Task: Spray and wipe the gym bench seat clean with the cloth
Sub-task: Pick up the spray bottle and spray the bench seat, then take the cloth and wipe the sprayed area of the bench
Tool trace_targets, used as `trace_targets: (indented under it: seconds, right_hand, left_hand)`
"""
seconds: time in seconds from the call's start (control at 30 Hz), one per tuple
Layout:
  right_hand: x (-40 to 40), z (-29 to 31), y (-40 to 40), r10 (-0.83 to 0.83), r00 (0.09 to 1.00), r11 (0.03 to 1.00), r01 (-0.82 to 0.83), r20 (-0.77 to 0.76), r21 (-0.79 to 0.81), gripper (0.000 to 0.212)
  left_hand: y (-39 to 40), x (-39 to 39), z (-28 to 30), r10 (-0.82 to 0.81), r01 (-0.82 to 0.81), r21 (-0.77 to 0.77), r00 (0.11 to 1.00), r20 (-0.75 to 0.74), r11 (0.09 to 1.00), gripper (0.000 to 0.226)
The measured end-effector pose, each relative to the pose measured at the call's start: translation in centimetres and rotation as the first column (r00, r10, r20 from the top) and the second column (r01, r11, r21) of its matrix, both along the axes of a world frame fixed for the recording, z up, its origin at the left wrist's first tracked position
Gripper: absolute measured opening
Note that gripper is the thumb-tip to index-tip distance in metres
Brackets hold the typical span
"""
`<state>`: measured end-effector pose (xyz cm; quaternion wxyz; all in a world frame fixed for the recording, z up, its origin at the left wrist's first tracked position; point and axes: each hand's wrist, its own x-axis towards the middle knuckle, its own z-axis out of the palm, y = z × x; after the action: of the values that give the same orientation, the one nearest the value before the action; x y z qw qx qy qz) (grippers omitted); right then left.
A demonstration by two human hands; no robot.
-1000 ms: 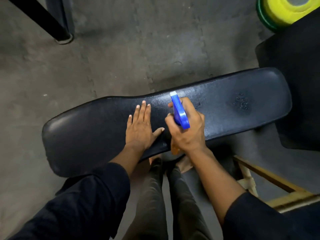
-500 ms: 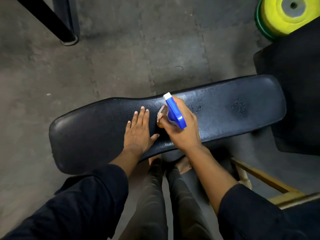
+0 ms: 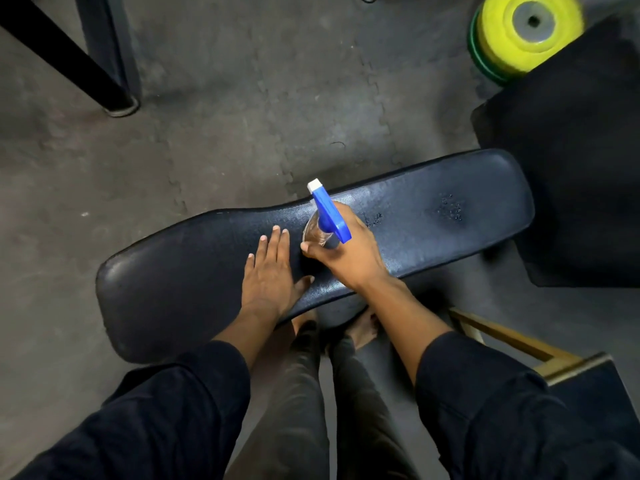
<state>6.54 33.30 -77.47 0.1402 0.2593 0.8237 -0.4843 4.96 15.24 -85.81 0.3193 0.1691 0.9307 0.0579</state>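
A long black padded gym bench seat lies across the middle of the head view. My left hand rests flat on it with straight fingers. Just to its right, my right hand grips a clear spray bottle with a blue trigger head and white nozzle, nozzle pointing up and left over the seat. Small wet droplets dot the right part of the seat. No cloth is in view.
Grey rubber floor tiles surround the bench. A black frame leg stands at top left. Yellow weight plates lie at top right beside another black pad. A yellow metal frame is at lower right. My legs are below the bench.
My right hand has lifted and tilted the spray bottle so its nozzle points further up and left. The left hand stays flat on the seat. The view has shifted slightly.
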Motion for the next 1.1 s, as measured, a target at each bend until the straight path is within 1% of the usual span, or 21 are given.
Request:
trace_targets:
  seconds: [0.07,0.1,0.27,0.33,0.4,0.47,0.53,0.67,0.8,0.93,1.1]
  right_hand:
    - [0.4,0.1,0.4,-0.015,0.998,1.000,0.016,0.053,-0.010,0.081]
    - [0.7,0.2,0.6,-0.021,0.997,1.000,0.021,0.074,-0.006,0.088]
    - [3.1,0.2,1.5,-0.031,0.991,0.998,0.024,0.130,0.051,0.098]
    - [4.5,0.3,1.8,-0.040,0.985,0.997,0.028,0.168,0.069,0.096]
    - [6.5,0.5,2.4,-0.067,0.978,0.994,0.048,0.198,0.098,0.087]
    - [9.0,1.0,3.1,-0.112,0.971,0.988,0.087,0.209,0.127,0.076]
    - [11.7,1.6,3.9,-0.165,0.960,0.977,0.128,0.228,0.168,0.071]
    - [17.4,2.1,6.4,-0.257,0.924,0.947,0.182,0.284,0.264,0.070]
    - [24.1,2.3,9.3,-0.424,0.857,0.885,0.323,0.293,0.336,0.067]
    - [31.0,2.6,11.4,-0.580,0.767,0.798,0.466,0.274,0.383,0.064]
    - [38.5,2.5,13.1,-0.720,0.653,0.672,0.576,0.232,0.465,0.056]
  left_hand:
    - [-0.1,-0.1,0.5,-0.024,0.024,-0.002,1.000,-0.013,1.000,0.114]
    - [-0.1,-0.1,0.7,-0.032,0.032,-0.002,0.999,-0.015,0.999,0.114]
    - [0.2,1.2,2.0,-0.078,0.078,-0.032,0.997,-0.002,0.996,0.113]
    - [0.5,2.5,2.6,-0.097,0.098,-0.059,0.995,0.023,0.993,0.110]
    - [1.2,4.2,3.2,-0.146,0.150,-0.078,0.987,0.061,0.986,0.105]
    - [2.3,6.1,4.0,-0.226,0.233,-0.071,0.970,0.093,0.970,0.100]
    - [3.9,7.8,4.8,-0.329,0.333,-0.044,0.940,0.091,0.942,0.096]
    - [9.9,10.4,5.8,-0.531,0.530,0.028,0.847,0.022,0.847,0.095]
    - [17.3,13.5,6.8,-0.706,0.709,0.054,0.705,-0.067,0.703,0.098]
    - [23.9,17.9,7.6,-0.830,0.840,0.051,0.541,-0.137,0.540,0.098]
    - [28.9,24.4,7.8,-0.905,0.919,0.047,0.393,-0.165,0.390,0.096]
